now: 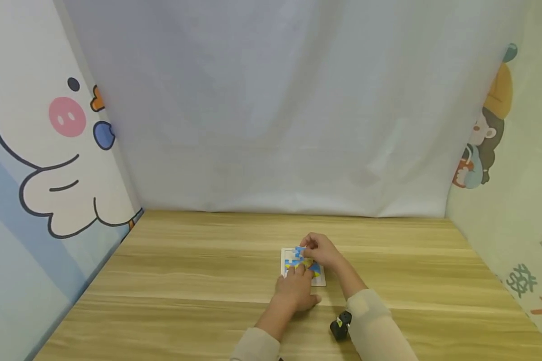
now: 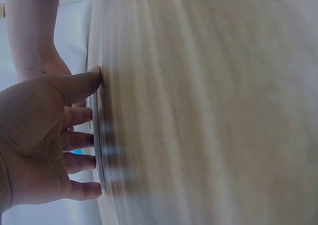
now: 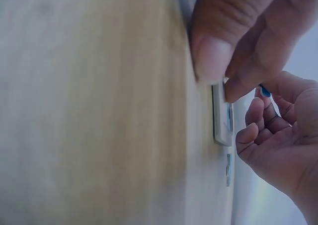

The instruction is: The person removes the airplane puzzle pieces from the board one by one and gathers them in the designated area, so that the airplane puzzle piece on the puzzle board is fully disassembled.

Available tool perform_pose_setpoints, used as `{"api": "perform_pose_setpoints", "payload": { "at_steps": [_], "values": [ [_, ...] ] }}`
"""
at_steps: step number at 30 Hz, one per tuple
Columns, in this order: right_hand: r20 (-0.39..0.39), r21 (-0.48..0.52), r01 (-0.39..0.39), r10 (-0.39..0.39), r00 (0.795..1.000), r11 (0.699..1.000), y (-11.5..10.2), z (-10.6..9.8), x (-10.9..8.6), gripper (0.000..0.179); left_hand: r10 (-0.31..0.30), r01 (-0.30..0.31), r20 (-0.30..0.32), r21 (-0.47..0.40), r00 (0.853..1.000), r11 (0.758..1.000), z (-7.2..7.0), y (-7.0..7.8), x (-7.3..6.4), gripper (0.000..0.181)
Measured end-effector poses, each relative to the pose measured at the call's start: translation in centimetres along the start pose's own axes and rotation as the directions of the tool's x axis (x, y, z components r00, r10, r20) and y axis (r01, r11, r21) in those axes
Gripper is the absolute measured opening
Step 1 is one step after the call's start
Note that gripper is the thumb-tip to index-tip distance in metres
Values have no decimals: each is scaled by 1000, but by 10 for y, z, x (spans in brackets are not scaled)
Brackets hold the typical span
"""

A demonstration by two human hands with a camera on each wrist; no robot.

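Note:
A small square jigsaw puzzle in a white tray (image 1: 320,283) lies on the table, with blue and yellow pieces (image 1: 316,269) set in its lower part. My left hand (image 1: 295,290) rests over the near side, its fingertips on the puzzle and its thumb out beside the tray. At the far right corner, my right hand (image 1: 322,250) pinches a blue puzzle piece (image 3: 265,91) between thumb and fingers. In the head view that hand partly covers the tray's upper part. The left wrist view shows my fingertips (image 2: 85,162) along the tray's thin edge.
A small black device (image 1: 341,326) sits beside the right sleeve (image 1: 377,326). The wood-grain table (image 1: 185,271) reaches back to a pale curtain (image 1: 271,125). Side panels with cartoon prints (image 1: 68,118) border it. In the right wrist view a thin bluish piece (image 3: 228,170) lies past the tray.

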State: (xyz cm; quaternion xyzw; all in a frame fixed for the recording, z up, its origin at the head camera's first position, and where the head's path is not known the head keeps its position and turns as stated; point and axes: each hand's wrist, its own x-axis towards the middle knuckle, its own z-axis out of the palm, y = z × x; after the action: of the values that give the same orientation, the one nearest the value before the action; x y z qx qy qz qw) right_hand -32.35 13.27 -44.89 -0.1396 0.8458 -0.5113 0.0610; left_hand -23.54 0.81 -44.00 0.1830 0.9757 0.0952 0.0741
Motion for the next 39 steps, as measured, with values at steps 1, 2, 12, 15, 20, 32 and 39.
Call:
{"api": "perform_pose_setpoints", "payload": {
  "at_steps": [1, 2, 12, 15, 20, 32, 39],
  "values": [
    [-7, 3, 1, -1, 1000, 1000, 1, 0, -1, 12, 1, -1, -1, 2, 1000, 1000, 0, 0, 0, 65],
    [-13, 5, 10, -10, 1000, 1000, 1, -1, -1, 11, 0, 0, -1, 1, 1000, 1000, 0, 0, 0, 66],
    [-87, 31, 42, -39, 995, 999, 4, -7, -17, 12, 4, -4, 2, -102, 1000, 995, 7, -7, 0, 65],
    [-107, 7, 21, -20, 994, 1000, 9, -10, -19, 11, 10, -10, -1, -115, 1000, 993, 7, -8, 0, 64],
    [-141, 2, 15, -15, 990, 1000, 12, -21, -24, 11, 13, -14, -9, -129, 1000, 992, 4, -6, 0, 63],
    [-183, 31, -2, 7, 983, 1000, 23, -47, -36, 14, 58, -65, -105, -69, 993, 995, 10, 7, 7, 61],
    [-199, 59, -73, 84, 976, 996, 30, -63, -40, 19, 57, -57, -161, 4, 985, 998, 14, 10, 12, 49]
  ]
}}
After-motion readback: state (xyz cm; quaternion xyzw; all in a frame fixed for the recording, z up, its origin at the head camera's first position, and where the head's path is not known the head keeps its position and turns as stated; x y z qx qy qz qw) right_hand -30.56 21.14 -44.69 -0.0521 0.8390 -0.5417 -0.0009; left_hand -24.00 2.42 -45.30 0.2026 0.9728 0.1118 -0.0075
